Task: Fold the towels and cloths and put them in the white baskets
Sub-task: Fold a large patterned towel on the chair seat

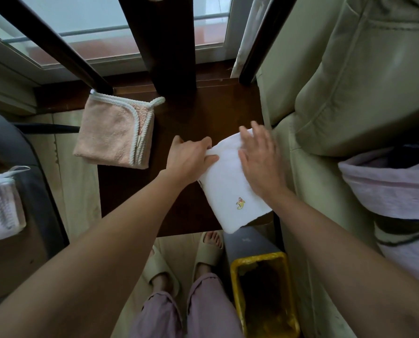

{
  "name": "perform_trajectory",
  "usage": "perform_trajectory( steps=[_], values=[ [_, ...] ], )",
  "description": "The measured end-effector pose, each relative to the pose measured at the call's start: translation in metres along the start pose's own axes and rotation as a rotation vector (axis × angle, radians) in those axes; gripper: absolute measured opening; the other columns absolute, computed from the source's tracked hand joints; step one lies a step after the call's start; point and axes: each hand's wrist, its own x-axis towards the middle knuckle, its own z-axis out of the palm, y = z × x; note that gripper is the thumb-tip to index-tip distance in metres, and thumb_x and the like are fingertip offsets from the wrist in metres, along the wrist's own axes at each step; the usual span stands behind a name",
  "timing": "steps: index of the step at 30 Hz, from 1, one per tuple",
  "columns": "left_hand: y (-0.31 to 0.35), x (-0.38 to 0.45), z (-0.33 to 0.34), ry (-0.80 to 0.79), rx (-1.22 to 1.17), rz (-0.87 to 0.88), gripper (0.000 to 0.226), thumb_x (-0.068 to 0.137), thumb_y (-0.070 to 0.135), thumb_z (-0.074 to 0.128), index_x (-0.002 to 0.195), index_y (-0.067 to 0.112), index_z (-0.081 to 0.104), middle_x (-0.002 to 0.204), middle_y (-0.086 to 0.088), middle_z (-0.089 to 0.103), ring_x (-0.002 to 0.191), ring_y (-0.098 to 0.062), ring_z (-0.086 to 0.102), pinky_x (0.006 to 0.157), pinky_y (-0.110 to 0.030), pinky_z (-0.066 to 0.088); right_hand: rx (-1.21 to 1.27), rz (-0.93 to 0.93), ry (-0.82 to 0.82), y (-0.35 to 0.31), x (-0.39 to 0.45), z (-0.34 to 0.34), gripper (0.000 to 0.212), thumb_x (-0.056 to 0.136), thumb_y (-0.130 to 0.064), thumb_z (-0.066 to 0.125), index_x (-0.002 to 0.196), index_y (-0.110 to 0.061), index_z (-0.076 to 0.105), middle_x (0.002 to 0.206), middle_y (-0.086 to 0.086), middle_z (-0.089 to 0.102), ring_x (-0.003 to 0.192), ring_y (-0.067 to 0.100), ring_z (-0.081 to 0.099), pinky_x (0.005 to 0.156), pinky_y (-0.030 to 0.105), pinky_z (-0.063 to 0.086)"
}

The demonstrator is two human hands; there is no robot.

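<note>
A folded white towel [230, 191] with a small yellow embroidered figure lies on the right side of the dark wooden table [130, 189], its near corner hanging past the table edge. My left hand [191, 158] pinches the towel's left edge with curled fingers. My right hand [259, 157] lies flat on top of the towel with straight fingers. A folded pink cloth [111, 135] with white rope trim rests on the table's far left corner. No white basket is in view.
A cream leather sofa [350, 81] stands right of the table, with pale pink fabric [394, 186] draped on it. A yellow bin [264, 296] sits below the table's near right corner. Another folded pale cloth [1, 206] lies on a dark chair at left. Window frames rise behind.
</note>
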Motion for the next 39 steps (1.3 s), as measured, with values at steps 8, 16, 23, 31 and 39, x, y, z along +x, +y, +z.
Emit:
perform_trajectory(
  steps=[8,16,23,31,39],
  values=[
    [-0.026,-0.013,0.001,-0.066,-0.309,-0.005,0.027,0.094,0.051,0.049,0.098,0.027,0.061,0.088,0.013,0.058,0.090,-0.010,0.051,0.093,-0.034,0.019,0.150,0.003,-0.154,-0.012,0.007,0.012,0.044,0.100,-0.028,0.043,0.143,-0.020,0.039,0.155,0.011,0.025,0.139,0.030,0.029,0.113,0.046,0.030],
    [-0.038,-0.022,-0.008,0.038,-0.174,-0.109,0.027,0.089,0.057,0.054,0.094,0.030,0.059,0.088,0.011,0.052,0.102,-0.015,0.045,0.103,-0.041,0.020,0.275,0.141,-0.327,-0.026,0.023,-0.005,0.047,0.095,-0.031,0.059,0.135,-0.013,0.044,0.134,0.008,0.041,0.122,0.024,0.041,0.098,0.033,0.039],
    [-0.036,-0.028,-0.019,-0.243,-0.778,-0.114,0.022,0.091,0.039,0.061,0.107,0.024,0.064,0.103,0.008,0.063,0.098,-0.009,0.061,0.088,-0.036,0.052,0.031,0.269,-0.001,-0.041,0.009,0.008,0.039,0.096,-0.023,0.054,0.133,-0.013,0.045,0.144,0.015,0.040,0.134,0.032,0.038,0.110,0.042,0.033],
    [-0.039,-0.028,-0.010,-0.175,-0.487,-0.004,0.019,0.095,0.042,0.053,0.106,0.028,0.056,0.101,0.008,0.061,0.089,-0.009,0.059,0.078,-0.042,0.053,0.042,-0.201,0.015,-0.025,-0.023,0.029,0.051,0.104,-0.028,0.026,0.152,-0.009,0.027,0.159,0.012,0.022,0.149,0.025,0.012,0.122,0.040,0.006],
    [-0.047,-0.031,-0.016,-0.433,-0.934,-0.151,0.022,0.093,0.039,0.059,0.108,0.023,0.062,0.107,0.008,0.064,0.101,-0.006,0.061,0.082,-0.021,0.046,-0.003,-0.174,-0.058,-0.013,-0.023,0.038,0.060,0.104,-0.043,0.021,0.156,-0.015,0.012,0.163,0.009,0.005,0.150,0.021,-0.001,0.123,0.039,0.004]
  ],
)
